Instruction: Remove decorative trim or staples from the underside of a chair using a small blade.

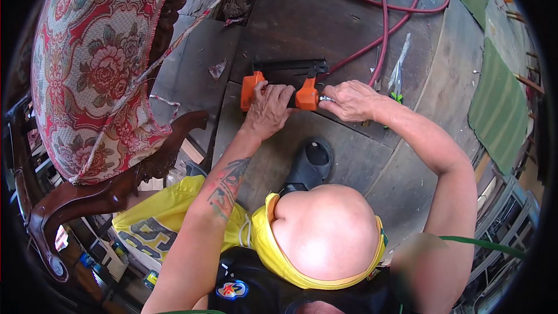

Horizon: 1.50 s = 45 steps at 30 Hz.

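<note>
- Nearest the camera is a bare bent knee (328, 232), round and smooth, with yellow shorts (157, 221) of shiny cloth bunched around it.
- Up past the knee, at about 12 o'clock, lies the staple gun (282, 84), orange and black, hard and blocky. It rests flat on the wooden floor (325, 29), likely so both hands can work on it.
- Left hand (268, 107) lies over the middle of the staple gun, fingers curled down on it, pinning it so it does not slide.
- Right hand (351, 100) pinches tight on the small metal fitting (325, 99) at the tool's 3 o'clock end.
- Red hose (383, 23), thin and bendy, runs off toward 1 o'clock and loops over the boards.
- Black rubbery sandal (311, 163) sits between knee and tool.
- Clear plastic wrapper (399, 67) lies just at 3 o'clock of the right hand.
- Carved chair (93, 81), at 9 o'clock, has flowery red cloth and a dark, curly wood frame; it leans tilted.
- Green ridged mat (494, 104) lies at 3 o'clock.
</note>
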Available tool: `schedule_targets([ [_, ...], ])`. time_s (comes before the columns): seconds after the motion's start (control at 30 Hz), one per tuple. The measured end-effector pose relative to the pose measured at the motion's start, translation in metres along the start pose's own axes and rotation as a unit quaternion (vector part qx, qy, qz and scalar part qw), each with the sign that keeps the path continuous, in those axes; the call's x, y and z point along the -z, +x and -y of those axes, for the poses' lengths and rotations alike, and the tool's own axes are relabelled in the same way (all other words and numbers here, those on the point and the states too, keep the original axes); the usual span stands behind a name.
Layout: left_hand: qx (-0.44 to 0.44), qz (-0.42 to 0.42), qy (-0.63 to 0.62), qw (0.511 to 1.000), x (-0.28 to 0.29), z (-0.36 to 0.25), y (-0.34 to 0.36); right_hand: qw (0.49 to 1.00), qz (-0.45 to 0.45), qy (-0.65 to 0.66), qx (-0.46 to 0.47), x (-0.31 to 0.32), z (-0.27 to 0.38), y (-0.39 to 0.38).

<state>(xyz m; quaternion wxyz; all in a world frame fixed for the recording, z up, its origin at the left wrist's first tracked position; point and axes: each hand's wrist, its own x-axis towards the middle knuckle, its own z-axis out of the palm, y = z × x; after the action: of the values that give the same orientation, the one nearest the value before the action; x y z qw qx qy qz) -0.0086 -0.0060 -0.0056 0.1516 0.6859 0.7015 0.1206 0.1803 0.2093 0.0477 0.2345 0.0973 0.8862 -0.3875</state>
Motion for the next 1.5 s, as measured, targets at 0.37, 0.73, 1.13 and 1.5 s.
schedule_targets([
  [0.37, 0.055, 0.031, 0.014, 0.998, 0.005, 0.025, -0.019, 0.998, -0.039, -0.006, -0.057, -0.008, -0.015, -0.048],
  [0.73, 0.132, -0.037, 0.033, 0.99, -0.014, 0.0, -0.006, 0.974, -0.141, -0.094, 0.15, -0.087, -0.01, -0.005],
  [1.13, 0.126, -0.14, -0.019, 0.982, -0.009, -0.048, -0.009, 0.901, -0.428, -0.059, 0.042, -0.133, 0.023, -0.054],
  [1.5, -0.057, -0.344, -0.1, 0.932, 0.082, -0.066, 0.115, 0.836, -0.329, -0.07, -0.434, -0.275, 0.097, -0.133],
])
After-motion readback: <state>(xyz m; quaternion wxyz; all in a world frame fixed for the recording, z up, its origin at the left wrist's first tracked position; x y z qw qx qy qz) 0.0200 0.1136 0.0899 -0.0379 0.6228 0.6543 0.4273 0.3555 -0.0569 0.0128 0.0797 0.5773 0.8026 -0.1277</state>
